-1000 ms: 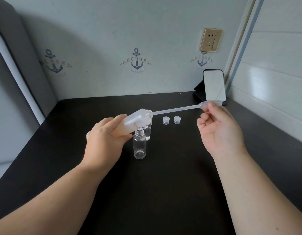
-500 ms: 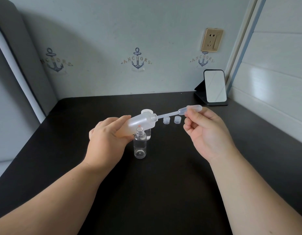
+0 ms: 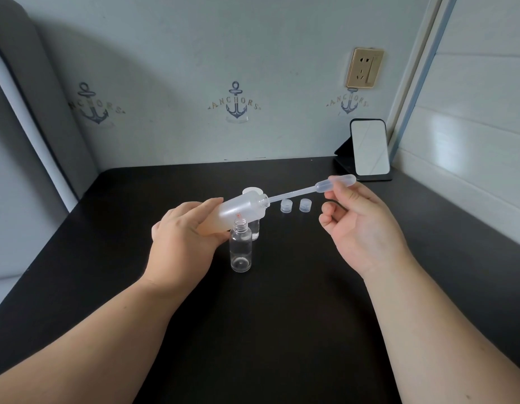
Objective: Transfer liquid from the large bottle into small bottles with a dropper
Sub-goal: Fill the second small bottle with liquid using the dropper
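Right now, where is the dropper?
In the head view, the dropper is right of centre: the right hand pinches its bulb, and its tip is inside the tilted large bottle.

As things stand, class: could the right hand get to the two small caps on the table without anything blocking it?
Probably yes. The right hand hovers just beside the two small caps with open table between, but it pinches the dropper, whose tip sits in the large bottle, so it is not free.

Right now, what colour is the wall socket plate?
Gold, a brushed metallic finish, on the socket plate; the head view, the only one, shows it.
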